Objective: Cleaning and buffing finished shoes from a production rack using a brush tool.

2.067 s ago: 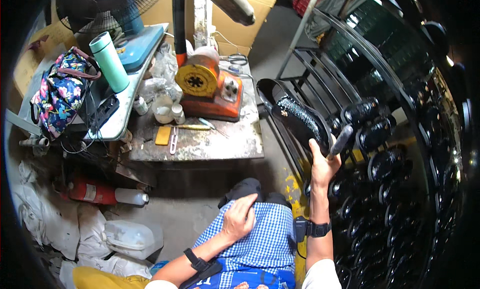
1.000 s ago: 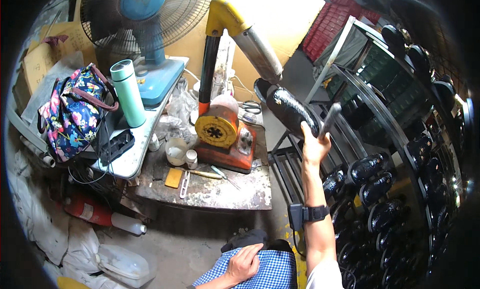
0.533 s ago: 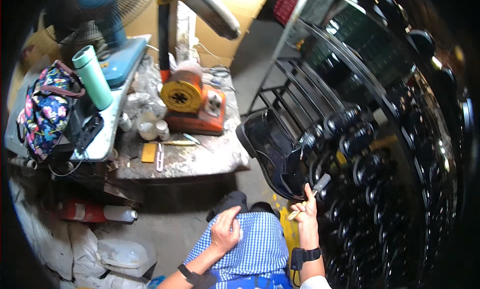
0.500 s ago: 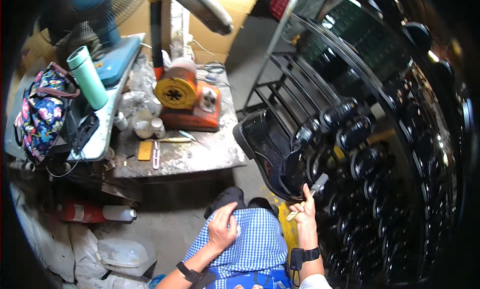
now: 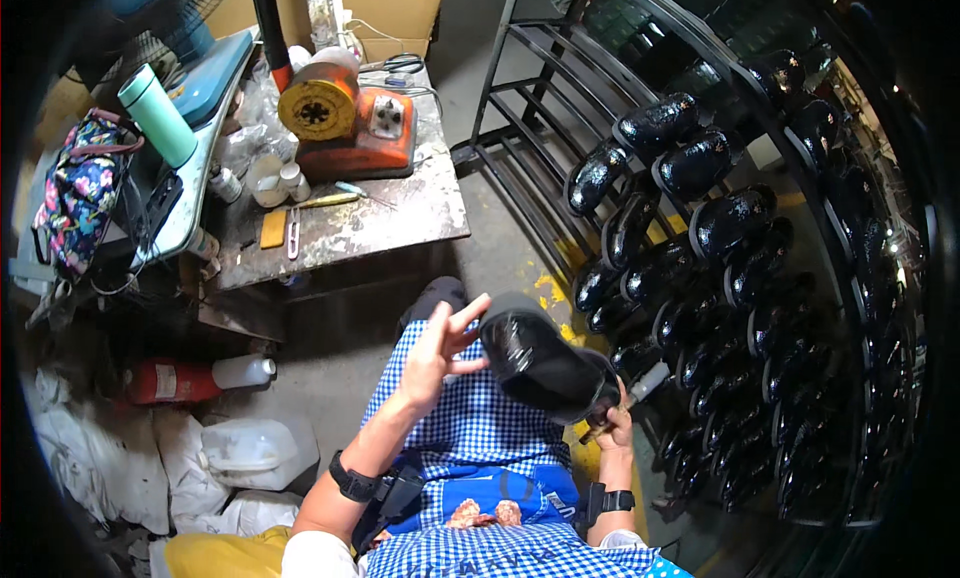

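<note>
A glossy black shoe (image 5: 545, 363) hangs over my lap, slightly blurred. My right hand (image 5: 613, 433) grips it at the lower right end. The same hand holds a brush (image 5: 652, 381), its pale bristles pointing up and right beside the shoe. My left hand (image 5: 432, 358) is raised at the shoe's left end, fingers spread and holding nothing. Whether its fingertips touch the shoe I cannot tell. Below lies my blue checked apron (image 5: 500, 448).
Several shiny black shoes (image 5: 735, 223) fill a metal rack (image 5: 545, 138) on the right. An orange machine (image 5: 365, 143) stands on the worn table (image 5: 400, 218) at left, near small bottles and a yellow block (image 5: 272, 229). A translucent jug (image 5: 255, 453) sits lower left.
The shoe has come from beside the rack, lower and nearer to my lap, and has turned. My left hand has risen from the apron to the shoe with fingers spreading. The view has shifted.
</note>
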`<act>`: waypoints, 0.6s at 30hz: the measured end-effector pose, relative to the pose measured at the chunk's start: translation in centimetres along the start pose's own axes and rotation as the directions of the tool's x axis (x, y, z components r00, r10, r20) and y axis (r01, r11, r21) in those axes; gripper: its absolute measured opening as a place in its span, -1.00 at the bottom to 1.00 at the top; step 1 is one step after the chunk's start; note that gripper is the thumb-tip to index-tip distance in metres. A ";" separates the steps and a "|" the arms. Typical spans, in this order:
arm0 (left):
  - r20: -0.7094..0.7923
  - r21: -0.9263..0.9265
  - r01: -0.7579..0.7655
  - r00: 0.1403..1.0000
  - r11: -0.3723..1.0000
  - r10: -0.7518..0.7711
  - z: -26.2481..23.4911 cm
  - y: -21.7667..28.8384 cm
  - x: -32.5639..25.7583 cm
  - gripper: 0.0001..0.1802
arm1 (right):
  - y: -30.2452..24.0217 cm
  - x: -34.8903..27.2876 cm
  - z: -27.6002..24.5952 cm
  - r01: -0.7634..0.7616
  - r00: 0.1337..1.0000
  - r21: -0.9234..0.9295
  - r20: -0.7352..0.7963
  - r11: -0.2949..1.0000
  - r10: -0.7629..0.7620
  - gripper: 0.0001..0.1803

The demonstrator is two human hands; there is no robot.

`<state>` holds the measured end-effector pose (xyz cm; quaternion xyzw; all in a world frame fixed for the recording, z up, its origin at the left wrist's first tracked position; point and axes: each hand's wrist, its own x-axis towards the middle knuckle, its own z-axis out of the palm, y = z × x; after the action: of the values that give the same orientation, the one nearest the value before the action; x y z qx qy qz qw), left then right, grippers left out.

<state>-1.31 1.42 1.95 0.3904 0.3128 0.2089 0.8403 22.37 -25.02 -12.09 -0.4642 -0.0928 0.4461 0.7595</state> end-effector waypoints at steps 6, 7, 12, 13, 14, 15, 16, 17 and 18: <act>0.114 0.073 0.013 0.993 0.997 -0.021 2.9 -2.4 -1.9 -0.36 | -1.0 -4.1 -5.5 0.013 1.000 0.081 0.024 0.997 -0.015 -0.12; 0.125 0.088 0.004 0.992 0.996 -0.015 3.5 -2.5 -2.1 -0.39 | -1.3 -4.7 -6.1 0.007 1.000 0.060 0.022 0.998 -0.008 -0.15; 0.108 0.238 -0.021 0.994 0.971 -0.005 5.8 -2.6 -3.0 -0.51 | -4.0 -6.7 -2.1 0.055 0.998 -0.146 -0.031 0.988 -0.061 -0.03; 0.130 0.259 -0.085 0.990 0.962 0.052 6.0 -3.1 -2.9 -0.50 | -4.7 -7.3 -1.9 0.011 0.999 -0.221 -0.046 0.975 -0.022 -0.04; 0.154 0.278 -0.148 0.982 0.949 0.108 6.1 -3.6 -2.8 -0.48 | -5.1 -7.9 -2.3 0.016 0.997 -0.213 -0.069 0.977 -0.032 -0.04; 0.191 0.304 -0.209 0.969 0.930 0.156 6.1 -4.3 -2.6 -0.43 | -5.3 -8.6 -2.7 0.037 0.995 -0.272 -0.083 0.962 -0.062 -0.06; 0.211 0.310 -0.185 0.970 0.932 0.123 6.4 -4.4 -2.7 -0.41 | -5.7 -9.2 -2.3 0.052 0.991 -0.332 -0.102 0.942 -0.090 -0.08; 0.206 0.310 -0.129 0.976 0.942 0.066 6.8 -4.2 -3.0 -0.43 | -6.4 -10.0 -1.8 0.086 0.986 -0.309 -0.108 0.947 -0.124 -0.16; 0.208 0.312 -0.071 0.978 0.948 0.005 7.4 -4.2 -3.2 -0.44 | -6.8 -10.8 -2.3 0.087 0.982 -0.325 -0.130 0.942 -0.135 -0.15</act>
<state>1.96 -6.95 3.53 0.5457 0.2468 0.1308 0.7901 21.39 -35.86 -5.06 -0.6067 -0.1317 0.3454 0.7038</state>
